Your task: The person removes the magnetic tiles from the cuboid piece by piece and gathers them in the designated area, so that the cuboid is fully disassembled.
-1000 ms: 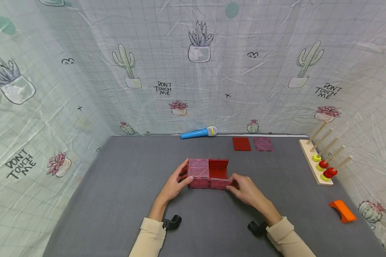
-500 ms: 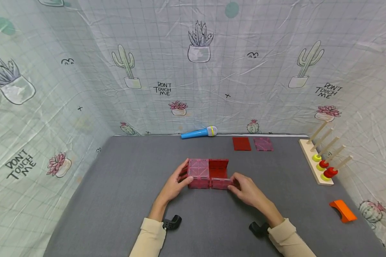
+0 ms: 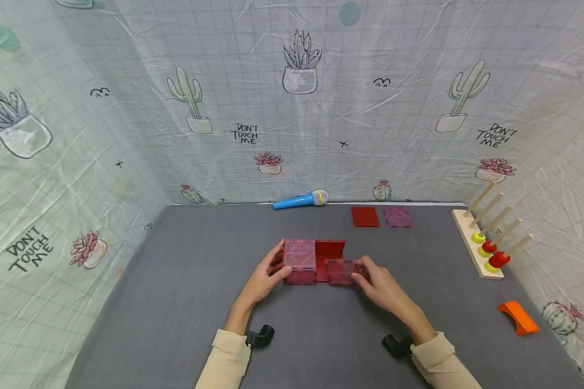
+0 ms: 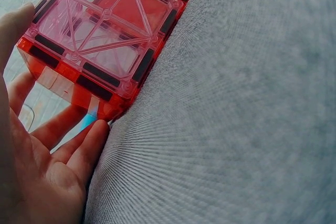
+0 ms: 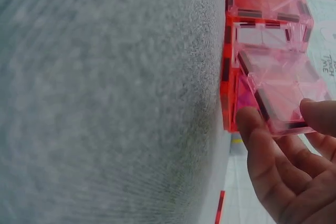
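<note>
A low box of see-through red and pink magnetic tiles (image 3: 299, 254) lies in the middle of the table, its left half covered on top. My left hand (image 3: 260, 281) grips the left end, thumb at the front corner and fingers round the far side. At the right half, where the red floor and back wall show, my right hand (image 3: 384, 289) pinches a pink magnetic tile (image 3: 340, 273) by its right edge. That tile leans in front of the gap, apart from the covered half. In the right wrist view the held piece (image 5: 283, 100) shows two panels; whether they are joined cannot be told.
Farther back lie a red tile (image 3: 365, 216) and a pink tile (image 3: 398, 217), flat. A blue toy microphone (image 3: 297, 201) rests along the back edge. On the right stand a wooden peg board (image 3: 467, 232) with rings and an orange arch block (image 3: 518, 317).
My right hand has pulled the front right tile away from the box, rightward and tilted; it stood in line with the front wall before. The left hand keeps its hold in place.
</note>
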Available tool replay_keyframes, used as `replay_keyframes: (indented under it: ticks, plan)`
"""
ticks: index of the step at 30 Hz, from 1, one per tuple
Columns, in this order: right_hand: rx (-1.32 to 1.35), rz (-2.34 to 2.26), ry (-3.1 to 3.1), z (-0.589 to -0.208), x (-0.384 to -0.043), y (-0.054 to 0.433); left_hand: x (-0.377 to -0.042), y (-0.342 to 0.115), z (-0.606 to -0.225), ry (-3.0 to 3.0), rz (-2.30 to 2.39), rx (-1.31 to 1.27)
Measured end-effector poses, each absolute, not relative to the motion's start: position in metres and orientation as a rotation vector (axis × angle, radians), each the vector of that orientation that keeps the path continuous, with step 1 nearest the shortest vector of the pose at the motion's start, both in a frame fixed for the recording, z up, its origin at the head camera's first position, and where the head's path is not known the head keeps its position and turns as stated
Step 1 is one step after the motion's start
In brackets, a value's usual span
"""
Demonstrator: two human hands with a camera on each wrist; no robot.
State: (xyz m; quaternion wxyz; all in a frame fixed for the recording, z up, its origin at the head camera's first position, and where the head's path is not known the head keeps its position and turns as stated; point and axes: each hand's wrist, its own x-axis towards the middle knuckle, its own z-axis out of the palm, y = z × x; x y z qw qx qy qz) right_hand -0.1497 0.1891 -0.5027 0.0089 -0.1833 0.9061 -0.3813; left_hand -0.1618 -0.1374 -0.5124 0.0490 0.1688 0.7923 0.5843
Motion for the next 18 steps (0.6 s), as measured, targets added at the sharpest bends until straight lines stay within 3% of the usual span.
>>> replay_keyframes:
  ticks: [18]
  plan:
    - [-0.622, -1.349, 2.748, -0.502, -0.148, 0.205, -0.16, -0.138, -0.512, 2.426, 1.779, 0.535]
